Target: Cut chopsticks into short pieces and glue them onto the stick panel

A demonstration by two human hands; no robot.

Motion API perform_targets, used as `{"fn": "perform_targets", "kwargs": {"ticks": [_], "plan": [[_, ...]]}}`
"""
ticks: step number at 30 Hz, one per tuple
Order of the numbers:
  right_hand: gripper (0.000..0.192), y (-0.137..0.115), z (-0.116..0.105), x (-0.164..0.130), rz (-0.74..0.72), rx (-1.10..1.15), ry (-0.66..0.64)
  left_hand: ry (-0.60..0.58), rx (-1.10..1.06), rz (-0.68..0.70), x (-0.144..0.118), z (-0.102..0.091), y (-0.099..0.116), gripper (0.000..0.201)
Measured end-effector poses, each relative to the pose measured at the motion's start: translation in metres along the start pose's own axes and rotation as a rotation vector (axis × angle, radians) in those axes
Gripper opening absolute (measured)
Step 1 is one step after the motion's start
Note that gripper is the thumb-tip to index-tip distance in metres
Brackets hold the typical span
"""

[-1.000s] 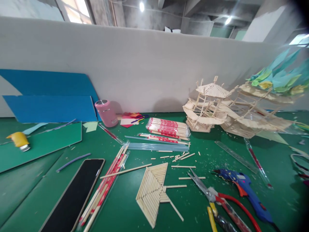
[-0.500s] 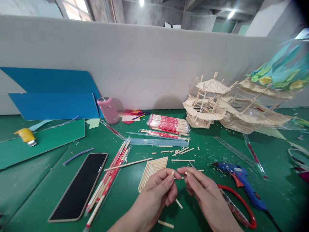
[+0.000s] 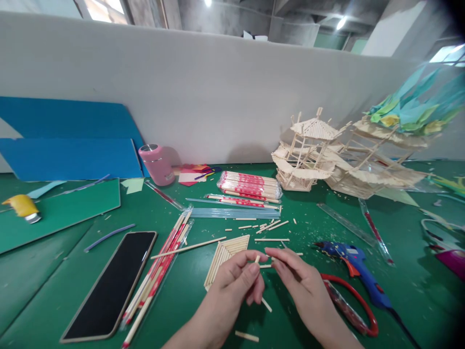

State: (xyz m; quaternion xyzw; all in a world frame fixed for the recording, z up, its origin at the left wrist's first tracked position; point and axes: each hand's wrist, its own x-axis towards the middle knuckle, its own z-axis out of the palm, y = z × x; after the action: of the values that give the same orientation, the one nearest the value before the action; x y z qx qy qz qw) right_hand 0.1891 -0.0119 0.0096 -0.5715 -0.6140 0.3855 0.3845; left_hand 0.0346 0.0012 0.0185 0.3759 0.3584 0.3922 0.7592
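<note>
Between thumb and forefinger, my left hand [image 3: 238,276] pinches a short piece of wooden stick [image 3: 257,259]. My right hand [image 3: 301,278], close beside it, has thumb and fingers closed on another small stick piece [image 3: 273,259], of which only the end shows. Partly behind my left hand lies a flat panel of sticks [image 3: 221,259] joined in an angled pattern. Loose cut pieces lie around, one cut stick [image 3: 267,304] below my hands and another [image 3: 247,336] nearer the front.
A blue glue gun [image 3: 358,266] and a red-handled tool [image 3: 368,310] lie at right. A phone [image 3: 111,286] and wrapped chopsticks [image 3: 160,271] are at left. Behind stand stick-built pavilions [image 3: 314,150], a chopstick pack [image 3: 250,186] and a pink cup [image 3: 158,165].
The view has turned slightly, so everything sits a little further left. Both hands keep their pinch, and the end of the left hand's stick shows a bit more.
</note>
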Motion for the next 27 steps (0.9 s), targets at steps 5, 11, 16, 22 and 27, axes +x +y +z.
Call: {"fn": "perform_targets", "kwargs": {"ticks": [5,11,16,22,27], "plan": [[0.022,0.033,0.005,-0.006,-0.183,-0.389,-0.085,0.07,-0.031,0.004,0.008,-0.006,-0.001,0.018],[0.023,0.047,0.001,-0.013,-0.2,-0.465,-0.06,0.117,-0.058,0.025,0.013,-0.011,-0.002,0.014],[0.023,0.059,-0.039,-0.043,-0.057,-0.663,0.12,0.144,-0.049,0.025,0.012,-0.011,-0.003,0.015],[0.038,0.088,-0.075,-0.071,-0.004,-0.877,0.086,0.179,-0.011,0.034,0.012,-0.012,-0.002,0.017],[0.047,0.086,-0.08,-0.065,0.147,-0.903,-0.1,0.204,0.037,0.058,0.012,-0.013,0.001,0.019]]}}
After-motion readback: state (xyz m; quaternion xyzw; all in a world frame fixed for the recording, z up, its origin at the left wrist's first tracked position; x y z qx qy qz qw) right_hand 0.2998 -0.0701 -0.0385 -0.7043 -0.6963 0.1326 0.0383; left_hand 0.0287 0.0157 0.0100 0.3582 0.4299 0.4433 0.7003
